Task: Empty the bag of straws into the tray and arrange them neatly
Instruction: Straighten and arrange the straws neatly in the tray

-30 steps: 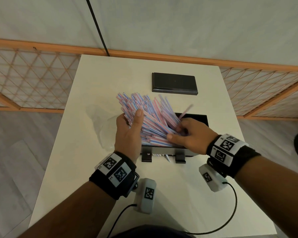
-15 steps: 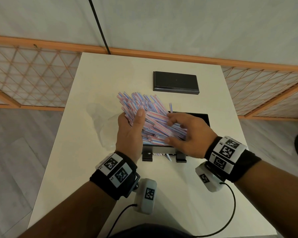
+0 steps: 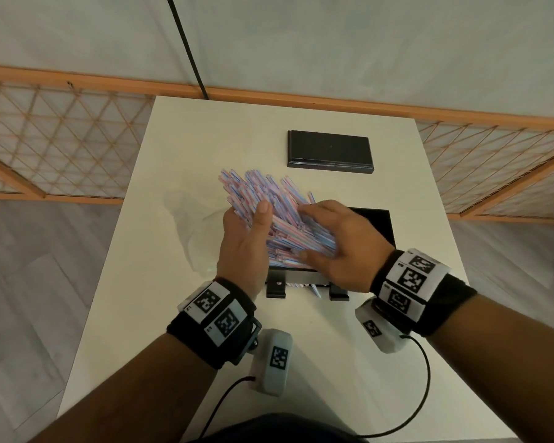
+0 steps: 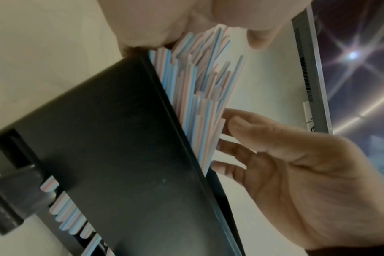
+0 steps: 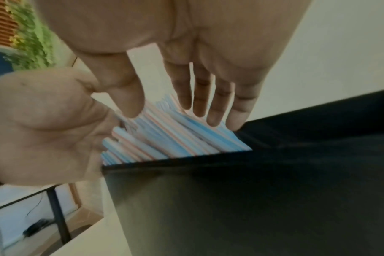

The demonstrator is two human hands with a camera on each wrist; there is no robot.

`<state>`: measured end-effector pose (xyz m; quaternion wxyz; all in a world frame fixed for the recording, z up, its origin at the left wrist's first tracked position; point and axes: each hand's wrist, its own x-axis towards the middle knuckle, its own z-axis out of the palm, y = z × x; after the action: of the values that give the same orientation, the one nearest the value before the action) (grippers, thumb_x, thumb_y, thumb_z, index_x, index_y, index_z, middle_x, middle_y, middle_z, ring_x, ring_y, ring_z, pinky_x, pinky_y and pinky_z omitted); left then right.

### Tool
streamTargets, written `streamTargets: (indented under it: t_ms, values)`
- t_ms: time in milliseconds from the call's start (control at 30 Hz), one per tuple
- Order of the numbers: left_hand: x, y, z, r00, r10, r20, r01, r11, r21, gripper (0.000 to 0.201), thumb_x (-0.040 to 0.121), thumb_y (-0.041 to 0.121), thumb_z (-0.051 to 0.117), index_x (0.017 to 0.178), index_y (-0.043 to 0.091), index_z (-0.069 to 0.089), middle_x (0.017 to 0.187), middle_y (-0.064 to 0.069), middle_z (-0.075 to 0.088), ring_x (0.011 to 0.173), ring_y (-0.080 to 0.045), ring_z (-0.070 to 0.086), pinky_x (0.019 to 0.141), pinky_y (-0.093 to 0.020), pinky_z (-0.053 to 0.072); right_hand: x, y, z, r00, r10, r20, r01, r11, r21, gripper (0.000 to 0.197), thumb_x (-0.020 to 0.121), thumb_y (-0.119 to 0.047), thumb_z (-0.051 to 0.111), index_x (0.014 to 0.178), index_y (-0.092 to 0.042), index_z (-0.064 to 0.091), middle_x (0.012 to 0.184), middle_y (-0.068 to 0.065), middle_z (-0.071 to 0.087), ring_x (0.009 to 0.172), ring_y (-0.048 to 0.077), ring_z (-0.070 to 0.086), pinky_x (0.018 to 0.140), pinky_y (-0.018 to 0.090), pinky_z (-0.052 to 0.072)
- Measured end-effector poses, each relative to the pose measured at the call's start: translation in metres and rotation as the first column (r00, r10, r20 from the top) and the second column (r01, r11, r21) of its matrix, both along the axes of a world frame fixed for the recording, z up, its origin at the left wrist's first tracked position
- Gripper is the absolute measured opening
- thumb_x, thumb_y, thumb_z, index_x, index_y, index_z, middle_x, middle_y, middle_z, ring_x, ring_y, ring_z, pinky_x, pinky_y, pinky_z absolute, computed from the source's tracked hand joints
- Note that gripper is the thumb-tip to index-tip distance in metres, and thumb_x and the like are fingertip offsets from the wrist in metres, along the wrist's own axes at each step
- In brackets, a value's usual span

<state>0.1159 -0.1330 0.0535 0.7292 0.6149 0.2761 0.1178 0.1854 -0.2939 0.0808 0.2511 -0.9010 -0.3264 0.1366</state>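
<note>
Emptying step judged done: clear bag (image 3: 192, 231) lying flat and slack on the table (image 3: 160, 314), left of the tray, no straws visible inside. Straws (image 3: 263, 199) heaped in the black tray (image 3: 378, 225) near the middle of the table, but not squared: bundle slanted, far ends fanned out over the tray's far-left corner toward the table's left edge, near ends uneven in the left wrist view. A few striped ends poking through the slot at the tray's near wall (count not readable). Left hand (image 3: 243, 244) cupped against the left flank of the heap, thumb up along the straws, fingers mostly hidden behind the bundle; grasp around the side of the pile, not a full clench. Right hand (image 3: 339, 244) laid over the top and right side, fingers (image 5: 215, 107) straight and spread, pressing down on the straws rather than gripping. Right half of the tray bare. Black lid-like slab (image 3: 330, 151) flat near the far edge, untouched. Remaining, as judged: swing the bundle parallel to the tray walls, tuck overhanging ends inside, level the ends.
</note>
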Motion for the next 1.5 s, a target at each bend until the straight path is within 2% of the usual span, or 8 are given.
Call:
streamTargets:
  t_ms: [133, 233, 467, 833, 967, 1133, 1333, 1500]
  values:
    - [-0.003, 0.007, -0.001, 0.999, -0.013, -0.047, 0.015, 0.998, 0.054, 0.066, 0.083, 0.063, 0.067, 0.127, 0.017, 0.051, 0.111, 0.010, 0.068, 0.098, 0.000, 0.069, 0.089, -0.030, 0.056, 0.010, -0.028, -0.001, 0.972, -0.230, 0.038, 0.232, 0.972, -0.031, 0.031, 0.082, -0.035, 0.073, 0.106, -0.017, 0.064, 0.098, -0.002, 0.064, 0.090, 0.018, 0.061, 0.079, 0.026, 0.046]
    - [-0.003, 0.008, -0.001, 0.999, -0.009, -0.053, 0.008, 1.000, -0.014, 0.044, 0.095, 0.041, 0.063, 0.126, 0.011, 0.051, 0.106, 0.007, 0.068, 0.086, 0.007, 0.069, 0.073, -0.013, 0.053, 0.012, -0.041, -0.007, 0.942, -0.334, 0.004, 0.332, 0.936, -0.115, 0.057, 0.080, -0.051, 0.070, 0.122, -0.015, 0.058, 0.111, 0.003, 0.062, 0.100, 0.021, 0.059, 0.083, 0.027, 0.044]
    - [0.000, -0.005, 0.005, 0.999, 0.034, -0.009, -0.034, 0.994, -0.106, 0.075, 0.070, 0.070, 0.070, 0.125, 0.021, 0.056, 0.121, -0.001, 0.071, 0.113, -0.021, 0.068, 0.102, -0.051, 0.051, 0.006, 0.008, -0.007, 0.993, -0.098, -0.060, 0.090, 0.987, -0.136, 0.107, 0.067, -0.090, 0.030, 0.150, -0.023, 0.027, 0.115, 0.002, 0.042, 0.112, 0.021, 0.043, 0.102, 0.040, 0.042]
    - [0.001, 0.000, 0.008, 0.996, 0.070, -0.050, -0.076, 0.987, -0.139, 0.066, 0.084, 0.060, 0.066, 0.129, 0.014, 0.054, 0.120, 0.000, 0.069, 0.110, -0.014, 0.068, 0.101, -0.042, 0.052, 0.005, 0.007, 0.009, 0.997, -0.077, 0.021, 0.075, 0.993, 0.096, 0.074, 0.072, -0.059, 0.070, 0.129, -0.015, 0.054, 0.110, -0.002, 0.054, 0.101, 0.013, 0.053, 0.091, 0.030, 0.047]
    - [0.001, 0.003, 0.003, 0.996, 0.043, -0.084, -0.048, 0.997, -0.053, 0.097, 0.067, 0.084, 0.052, 0.135, 0.016, 0.053, 0.127, 0.003, 0.065, 0.121, -0.018, 0.061, 0.110, -0.048, 0.044, 0.004, -0.032, -0.002, 0.993, -0.098, -0.072, 0.084, 0.982, -0.169, 0.057, 0.064, -0.074, 0.065, 0.092, -0.026, 0.057, 0.083, -0.010, 0.059, 0.074, 0.011, 0.057, 0.069, 0.029, 0.050]
    - [0.001, 0.001, 0.001, 0.988, -0.009, -0.156, 0.017, 0.999, 0.049, 0.098, 0.066, 0.089, 0.035, 0.135, 0.022, 0.052, 0.129, 0.004, 0.062, 0.121, -0.018, 0.058, 0.111, -0.048, 0.042, -0.005, -0.038, -0.023, 0.994, 0.025, -0.107, -0.047, 0.978, -0.201, 0.056, 0.071, -0.068, 0.069, 0.104, -0.024, 0.068, 0.092, -0.003, 0.062, 0.086, 0.014, 0.058, 0.081, 0.031, 0.051]
    - [0.002, 0.003, -0.001, 0.989, 0.057, -0.133, -0.041, 0.992, 0.119, 0.056, 0.099, 0.058, 0.045, 0.123, 0.008, 0.052, 0.083, 0.011, 0.050, 0.066, 0.005, 0.050, 0.073, -0.026, 0.043, -0.004, -0.020, -0.032, 0.997, 0.029, -0.074, -0.044, 0.975, -0.216, 0.049, 0.074, -0.071, 0.061, 0.095, -0.026, 0.063, 0.083, -0.006, 0.063, 0.079, 0.015, 0.060, 0.076, 0.033, 0.053]
    - [0.001, -0.001, 0.002, 0.996, 0.056, -0.075, -0.050, 0.995, 0.081, 0.087, 0.069, 0.082, 0.050, 0.124, 0.015, 0.055, 0.107, 0.009, 0.065, 0.104, -0.011, 0.062, 0.107, -0.045, 0.047, 0.001, -0.013, -0.033, 0.995, 0.025, -0.101, -0.049, 0.970, -0.238, 0.056, 0.067, -0.083, 0.050, 0.083, -0.031, 0.060, 0.079, -0.012, 0.062, 0.080, 0.014, 0.061, 0.074, 0.028, 0.051]
